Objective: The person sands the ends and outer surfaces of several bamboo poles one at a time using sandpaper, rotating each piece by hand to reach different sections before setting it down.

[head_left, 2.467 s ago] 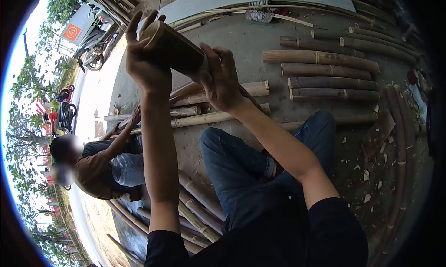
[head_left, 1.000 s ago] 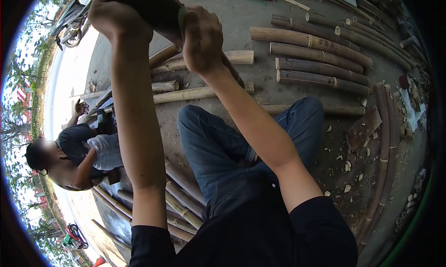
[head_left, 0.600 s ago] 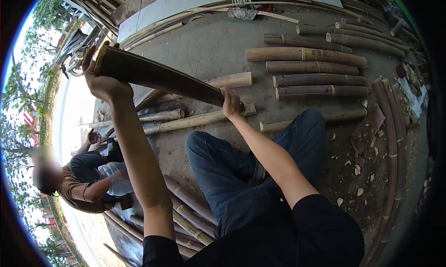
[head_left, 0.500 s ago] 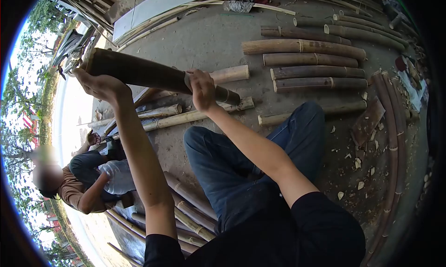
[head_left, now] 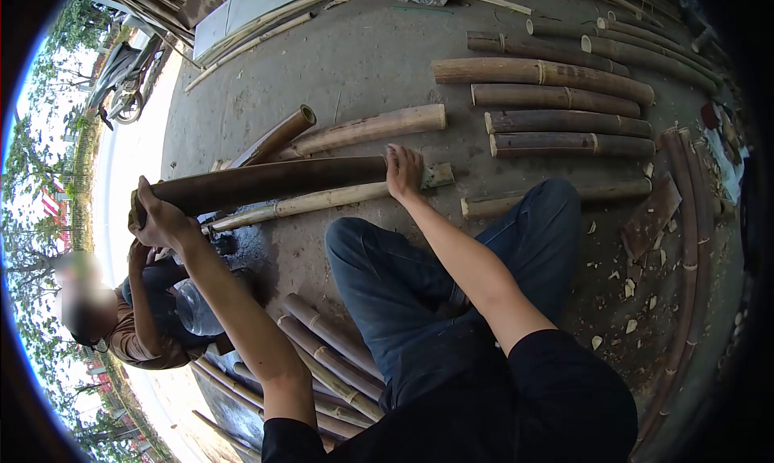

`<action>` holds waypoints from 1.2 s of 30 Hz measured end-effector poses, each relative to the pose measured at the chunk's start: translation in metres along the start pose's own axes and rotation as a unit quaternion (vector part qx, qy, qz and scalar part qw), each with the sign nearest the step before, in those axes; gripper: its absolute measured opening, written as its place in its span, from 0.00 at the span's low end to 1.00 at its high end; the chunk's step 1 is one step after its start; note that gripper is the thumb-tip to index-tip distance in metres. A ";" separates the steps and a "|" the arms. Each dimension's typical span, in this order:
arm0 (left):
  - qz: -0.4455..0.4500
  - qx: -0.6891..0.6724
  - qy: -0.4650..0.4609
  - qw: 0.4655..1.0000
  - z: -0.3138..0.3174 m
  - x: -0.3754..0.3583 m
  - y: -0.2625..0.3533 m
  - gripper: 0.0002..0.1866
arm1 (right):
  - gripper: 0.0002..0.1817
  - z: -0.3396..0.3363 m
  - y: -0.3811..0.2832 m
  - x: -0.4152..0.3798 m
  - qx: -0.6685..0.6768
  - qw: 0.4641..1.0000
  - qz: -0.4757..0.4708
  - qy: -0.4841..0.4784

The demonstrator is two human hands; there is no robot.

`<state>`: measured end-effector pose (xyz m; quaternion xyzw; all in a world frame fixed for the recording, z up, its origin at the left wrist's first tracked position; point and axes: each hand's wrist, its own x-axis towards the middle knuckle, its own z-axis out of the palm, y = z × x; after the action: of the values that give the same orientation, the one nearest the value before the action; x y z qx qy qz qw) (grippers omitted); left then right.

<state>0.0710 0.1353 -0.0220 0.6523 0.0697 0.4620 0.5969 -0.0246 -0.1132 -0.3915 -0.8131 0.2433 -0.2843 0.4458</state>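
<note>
While the dark bamboo pole (head_left: 266,182) was gripped at its far end by the left hand (head_left: 157,220) and held at its near end under the right hand (head_left: 403,171), it was brought down from head height to nearly level, just above the pale poles (head_left: 322,199) on the concrete floor (head_left: 363,60). Lowering was judged almost done; a seated co-worker (head_left: 137,318) was kept close below the left-hand end.

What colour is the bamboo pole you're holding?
Dark brown, the bamboo pole is darker than the pale poles around it; head view.

Bare concrete (head_left: 355,68) lies open ahead; bamboo poles (head_left: 556,100) crowd the right side
</note>
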 end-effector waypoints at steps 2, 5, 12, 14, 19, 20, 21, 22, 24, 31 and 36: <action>-0.005 0.037 -0.014 0.999 -0.001 0.002 -0.001 0.35 | 0.22 -0.010 -0.055 -0.005 0.102 0.990 -0.097 -0.020; -0.001 0.052 0.005 0.999 -0.001 0.005 -0.011 0.35 | 0.24 -0.013 -0.059 -0.006 0.121 0.977 -0.172 -0.044; -0.025 0.014 0.037 0.999 0.012 -0.033 -0.013 0.30 | 0.29 0.029 0.038 -0.007 0.131 0.981 0.052 -0.133; 0.009 -0.009 0.019 1.000 0.009 -0.026 -0.008 0.26 | 0.34 0.020 0.010 -0.007 0.207 0.960 0.015 -0.189; -0.038 -0.086 -0.068 0.993 -0.006 -0.004 0.066 0.14 | 0.42 -0.044 -0.018 -0.009 0.145 0.958 -0.164 -0.186; -0.046 -0.092 -0.095 0.990 -0.006 -0.004 0.077 0.15 | 0.43 -0.060 -0.018 -0.006 0.127 0.957 -0.194 -0.172; -0.052 -0.098 -0.121 0.986 -0.006 -0.008 0.086 0.16 | 0.43 -0.072 -0.013 -0.006 0.110 0.955 -0.224 -0.158; -0.067 -0.092 -0.123 0.986 -0.001 -0.022 0.097 0.18 | 0.42 -0.081 -0.006 -0.006 0.112 0.957 -0.222 -0.152; -0.004 -0.097 -0.123 0.988 0.016 -0.057 0.102 0.13 | 0.42 -0.094 0.010 -0.011 0.109 0.963 -0.198 -0.147; 0.047 -0.135 -0.135 0.980 0.036 -0.091 0.098 0.10 | 0.36 -0.064 0.074 -0.022 0.157 0.984 0.019 -0.087; 0.082 -0.089 -0.089 0.989 0.032 -0.079 0.081 0.11 | 0.31 -0.067 -0.056 -0.029 0.161 0.984 -0.071 0.031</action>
<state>0.0110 0.0394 0.0103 0.6386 -0.0783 0.4539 0.6165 -0.0826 -0.1067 -0.3208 -0.7370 0.1497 -0.3759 0.5414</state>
